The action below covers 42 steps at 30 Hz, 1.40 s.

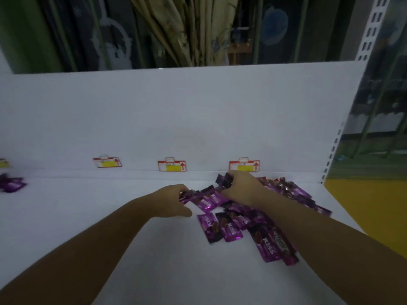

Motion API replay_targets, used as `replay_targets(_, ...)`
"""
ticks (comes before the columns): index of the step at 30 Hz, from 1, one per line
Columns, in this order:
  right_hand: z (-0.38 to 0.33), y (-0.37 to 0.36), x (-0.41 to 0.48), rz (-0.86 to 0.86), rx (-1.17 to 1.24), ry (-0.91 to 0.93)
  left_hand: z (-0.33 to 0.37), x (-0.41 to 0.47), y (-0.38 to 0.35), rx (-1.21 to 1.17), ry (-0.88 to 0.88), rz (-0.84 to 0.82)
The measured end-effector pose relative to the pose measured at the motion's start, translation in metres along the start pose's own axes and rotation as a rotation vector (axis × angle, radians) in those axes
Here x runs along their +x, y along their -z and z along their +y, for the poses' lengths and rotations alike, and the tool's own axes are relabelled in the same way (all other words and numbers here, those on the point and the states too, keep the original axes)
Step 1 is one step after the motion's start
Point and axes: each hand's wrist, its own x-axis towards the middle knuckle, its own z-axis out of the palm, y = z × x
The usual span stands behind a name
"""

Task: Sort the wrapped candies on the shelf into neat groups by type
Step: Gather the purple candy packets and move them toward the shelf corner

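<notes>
Left hand (pixel 174 201) is pinching a purple wrapper (pixel 185 196) at the edge of the candy pile (pixel 242 219) on the shelf (pixel 110 216); right hand (pixel 242 188) is clutching dark wrappers (pixel 225 180). Picking is underway; next, they probably need separating by type.

Candies (pixel 242 219): shiny purple-magenta wrappers, white lettering, a brown picture on some. Dark candies (pixel 224 180) at the back: near-black wrappers, purple sheen. Small heap (pixel 12 183) far left: same purple. Shelf (pixel 110 216): plain white. Price tags (pixel 171 166): white, red border, yellow field, red arrow. Curtain (pixel 198 29): beige, faint leafy print. Upright (pixel 372 25): white, dark slots. Side panel (pixel 363 205): yellow
</notes>
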Motion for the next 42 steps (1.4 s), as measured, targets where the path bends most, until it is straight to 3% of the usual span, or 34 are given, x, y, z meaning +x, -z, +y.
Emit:
replay_targets(4,-0.026,-0.034,0.012,-0.089,-0.188,0.206,-0.027,-0.033,-0.004,0.135,0.082,0.201)
replay_targets(8,-0.06,-0.073,0.019,-0.14,-0.359,0.382,-0.054,-0.078,0.002,0.247,0.155,0.269)
replay_targets(16,-0.132,-0.131,0.002,-0.198,-0.334,0.601,-0.111,-0.159,0.033,0.292,0.314,0.357)
replay_targets(31,-0.334,-0.267,-0.047,-0.279,-0.188,0.567,-0.273,-0.361,0.083,0.311,0.306,0.498)
replay_targets(38,-0.395,-0.306,-0.028,-0.264,-0.182,0.56,-0.347,-0.389,0.094,0.367,0.355,0.586)
replay_targets(42,-0.426,-0.326,0.006,-0.249,-0.213,0.592,-0.386,-0.38,0.109,0.289,0.405,0.537)
